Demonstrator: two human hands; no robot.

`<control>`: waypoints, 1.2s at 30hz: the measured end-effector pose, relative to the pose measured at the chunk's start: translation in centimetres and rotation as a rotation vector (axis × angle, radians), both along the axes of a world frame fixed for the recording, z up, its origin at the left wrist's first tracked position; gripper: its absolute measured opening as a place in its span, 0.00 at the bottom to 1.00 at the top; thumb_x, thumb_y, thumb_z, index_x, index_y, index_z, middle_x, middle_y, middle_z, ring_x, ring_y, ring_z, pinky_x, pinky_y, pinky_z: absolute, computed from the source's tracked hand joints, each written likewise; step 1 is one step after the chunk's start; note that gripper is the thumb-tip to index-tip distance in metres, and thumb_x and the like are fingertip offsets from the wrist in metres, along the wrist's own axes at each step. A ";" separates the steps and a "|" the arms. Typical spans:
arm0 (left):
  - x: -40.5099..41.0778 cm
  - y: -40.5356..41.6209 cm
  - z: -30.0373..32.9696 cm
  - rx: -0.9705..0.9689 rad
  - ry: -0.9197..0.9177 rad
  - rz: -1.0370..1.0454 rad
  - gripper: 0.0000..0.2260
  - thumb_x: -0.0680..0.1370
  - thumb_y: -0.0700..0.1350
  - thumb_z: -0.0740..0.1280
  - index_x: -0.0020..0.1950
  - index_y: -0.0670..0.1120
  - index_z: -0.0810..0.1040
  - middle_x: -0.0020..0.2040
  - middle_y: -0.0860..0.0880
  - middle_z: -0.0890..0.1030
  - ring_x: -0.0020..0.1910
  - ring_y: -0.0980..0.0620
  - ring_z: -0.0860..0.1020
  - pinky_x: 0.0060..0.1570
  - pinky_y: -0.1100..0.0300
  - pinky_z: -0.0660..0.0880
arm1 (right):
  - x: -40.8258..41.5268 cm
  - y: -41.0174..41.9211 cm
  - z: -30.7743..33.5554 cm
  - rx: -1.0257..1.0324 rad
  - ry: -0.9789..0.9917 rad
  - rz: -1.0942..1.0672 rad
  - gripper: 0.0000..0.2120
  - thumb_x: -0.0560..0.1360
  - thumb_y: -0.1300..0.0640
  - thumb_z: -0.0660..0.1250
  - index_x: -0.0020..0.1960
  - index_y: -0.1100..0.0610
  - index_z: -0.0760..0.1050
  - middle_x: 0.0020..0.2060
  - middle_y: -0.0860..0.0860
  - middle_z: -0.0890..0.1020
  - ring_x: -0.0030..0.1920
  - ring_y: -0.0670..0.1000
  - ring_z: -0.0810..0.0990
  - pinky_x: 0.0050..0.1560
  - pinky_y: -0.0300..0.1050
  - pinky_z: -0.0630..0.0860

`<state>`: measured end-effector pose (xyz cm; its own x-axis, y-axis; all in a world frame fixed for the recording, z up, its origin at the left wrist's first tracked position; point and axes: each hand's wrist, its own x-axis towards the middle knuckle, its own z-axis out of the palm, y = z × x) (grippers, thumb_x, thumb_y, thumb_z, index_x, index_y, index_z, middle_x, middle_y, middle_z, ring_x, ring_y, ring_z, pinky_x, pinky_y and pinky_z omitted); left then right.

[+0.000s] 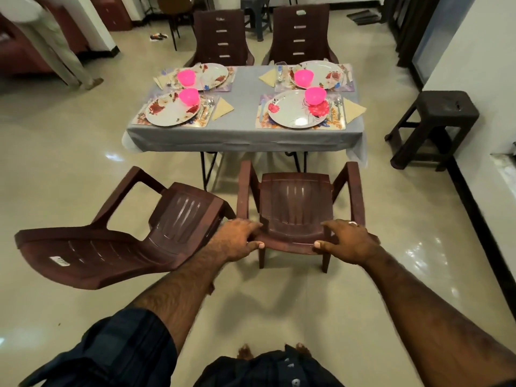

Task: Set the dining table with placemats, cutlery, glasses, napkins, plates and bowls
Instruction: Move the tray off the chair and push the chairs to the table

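The left hand (237, 239) has its grip curled over the top edge of a brown moulded plastic armchair (296, 210), thumb under the rim and fingers on the inside of the backrest. The right hand (346, 240), a ring on one finger, holds the same edge toward the other corner in the same way, thumb below and fingers curled over. This chair stands upright, its seat facing the worktop. Just to its left a second brown plastic armchair (111, 238) is tilted and turned at an angle, its backrest touching the left forearm.

Beyond the chairs, the worktop under a grey tablecloth (243, 118) carries four place settings. Each has a floral placemat (301, 125) under a white flowered plate (290, 111), with a bright pink plastic bowl (315, 95) on the plate's edge, cutlery (335, 107) beside it and a pale yellow folded napkin (352, 108) just outside. Two more brown chairs (300, 34) stand at the far side. A dark brown plastic stool (435, 121) stands near the right wall.
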<state>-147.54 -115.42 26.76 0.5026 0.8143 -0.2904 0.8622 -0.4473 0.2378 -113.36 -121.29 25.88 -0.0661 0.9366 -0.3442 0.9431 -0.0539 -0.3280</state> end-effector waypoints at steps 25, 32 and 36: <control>-60.7 5.0 -1.2 -0.056 0.163 0.089 0.38 0.72 0.78 0.57 0.73 0.57 0.76 0.70 0.52 0.79 0.70 0.46 0.76 0.69 0.45 0.72 | -62.0 4.7 -2.4 -0.157 0.113 0.228 0.40 0.74 0.22 0.53 0.76 0.46 0.69 0.73 0.49 0.74 0.73 0.55 0.72 0.74 0.57 0.68; -65.9 6.3 -0.4 -0.150 0.158 -0.148 0.50 0.61 0.89 0.43 0.62 0.58 0.82 0.55 0.57 0.84 0.56 0.51 0.81 0.61 0.50 0.75 | -69.0 3.1 -0.7 -0.291 0.029 0.414 0.38 0.75 0.27 0.62 0.77 0.48 0.68 0.66 0.50 0.80 0.64 0.54 0.79 0.64 0.52 0.77; -66.9 6.8 -1.1 -0.079 0.187 -0.254 0.49 0.65 0.87 0.43 0.68 0.58 0.79 0.60 0.56 0.83 0.60 0.50 0.80 0.65 0.48 0.73 | -69.4 2.3 -0.6 -0.165 -0.072 0.401 0.34 0.79 0.28 0.55 0.80 0.43 0.62 0.70 0.48 0.78 0.68 0.56 0.78 0.65 0.54 0.77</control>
